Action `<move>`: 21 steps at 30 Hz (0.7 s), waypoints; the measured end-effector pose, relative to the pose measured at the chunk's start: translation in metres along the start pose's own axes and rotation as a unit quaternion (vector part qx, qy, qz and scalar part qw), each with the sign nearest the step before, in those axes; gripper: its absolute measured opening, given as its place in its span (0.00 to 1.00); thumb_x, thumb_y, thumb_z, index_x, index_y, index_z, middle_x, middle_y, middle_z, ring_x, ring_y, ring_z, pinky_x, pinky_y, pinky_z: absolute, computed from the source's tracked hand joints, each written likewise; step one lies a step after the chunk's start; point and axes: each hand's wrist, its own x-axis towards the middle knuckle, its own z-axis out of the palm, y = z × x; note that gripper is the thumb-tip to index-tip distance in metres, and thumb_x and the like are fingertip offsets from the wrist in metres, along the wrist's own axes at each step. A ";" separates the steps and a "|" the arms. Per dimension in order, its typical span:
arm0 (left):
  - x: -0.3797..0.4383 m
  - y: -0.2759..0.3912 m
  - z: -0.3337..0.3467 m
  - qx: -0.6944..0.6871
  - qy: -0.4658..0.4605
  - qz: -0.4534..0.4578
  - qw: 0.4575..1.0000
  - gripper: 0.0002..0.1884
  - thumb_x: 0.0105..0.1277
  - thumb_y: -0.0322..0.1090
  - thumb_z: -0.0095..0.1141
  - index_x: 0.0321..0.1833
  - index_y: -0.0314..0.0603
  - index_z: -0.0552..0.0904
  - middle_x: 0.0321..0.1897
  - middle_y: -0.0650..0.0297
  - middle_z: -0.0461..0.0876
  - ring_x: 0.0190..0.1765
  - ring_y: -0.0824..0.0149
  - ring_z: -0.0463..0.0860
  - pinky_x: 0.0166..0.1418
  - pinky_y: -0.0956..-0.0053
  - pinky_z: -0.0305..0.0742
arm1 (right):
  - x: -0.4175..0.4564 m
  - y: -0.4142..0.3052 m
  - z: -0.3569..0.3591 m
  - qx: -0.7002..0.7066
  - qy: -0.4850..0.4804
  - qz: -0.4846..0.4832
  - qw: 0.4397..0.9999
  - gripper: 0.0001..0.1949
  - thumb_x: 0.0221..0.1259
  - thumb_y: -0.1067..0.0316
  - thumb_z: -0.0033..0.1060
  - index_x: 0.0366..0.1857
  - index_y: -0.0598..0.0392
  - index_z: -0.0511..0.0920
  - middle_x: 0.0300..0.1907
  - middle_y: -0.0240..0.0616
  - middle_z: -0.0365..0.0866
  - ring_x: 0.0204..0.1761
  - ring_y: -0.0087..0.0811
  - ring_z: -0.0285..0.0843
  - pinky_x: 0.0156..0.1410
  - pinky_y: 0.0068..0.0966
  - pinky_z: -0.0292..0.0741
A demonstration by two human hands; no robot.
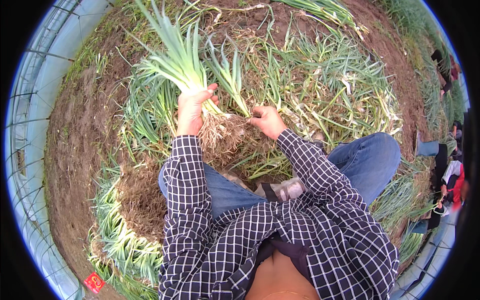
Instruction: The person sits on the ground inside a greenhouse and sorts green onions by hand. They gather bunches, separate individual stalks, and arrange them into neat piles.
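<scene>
My left hand [193,110] is closed around a bunch of leafy green allium plants [185,71], their pale stems in the palm and their fibrous roots [225,133] hanging toward my knees. My right hand [267,120] pinches the root end of a smaller plant [232,84], whose leaves point away from me. It is just right of the bunch's roots. Below and left of my left arm lies a large pile of the same plants [127,240], with matted brown roots [144,202] turned inward.
Loose leaves and discarded stalks [330,86] cover the soil ahead and right. Another plant heap [401,195] lies right of my knee. Plastic greenhouse sheeting [30,112] curves along the left. A red packet [94,282] lies lower left. Other people [452,183] are at the far right.
</scene>
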 end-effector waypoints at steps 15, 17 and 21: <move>0.019 -0.041 -0.004 0.029 0.010 -0.097 0.995 0.12 0.53 0.15 0.54 0.41 0.23 0.77 0.28 0.52 0.81 0.25 0.60 0.82 0.30 0.69 0.80 | -0.019 -0.009 0.002 -0.019 -0.062 -0.002 0.998 0.11 0.57 0.69 0.63 0.42 0.61 0.81 0.31 0.39 0.85 0.31 0.22 0.77 0.39 0.23 0.73; 0.024 -0.046 -0.006 0.025 0.027 -0.104 0.994 0.11 0.53 0.15 0.54 0.41 0.23 0.76 0.28 0.50 0.81 0.25 0.59 0.81 0.29 0.68 0.80 | -0.015 -0.007 -0.007 0.071 -0.004 0.044 0.997 0.08 0.61 0.70 0.60 0.38 0.63 0.83 0.33 0.35 0.85 0.35 0.18 0.78 0.42 0.18 0.75; 0.033 -0.053 -0.011 0.005 0.050 -0.073 0.996 0.11 0.52 0.13 0.53 0.40 0.21 0.76 0.29 0.48 0.81 0.24 0.57 0.81 0.27 0.67 0.79 | -0.013 -0.008 -0.046 0.415 0.067 0.100 0.902 0.07 0.66 0.70 0.54 0.40 0.61 0.80 0.34 0.39 0.84 0.35 0.26 0.81 0.43 0.26 0.79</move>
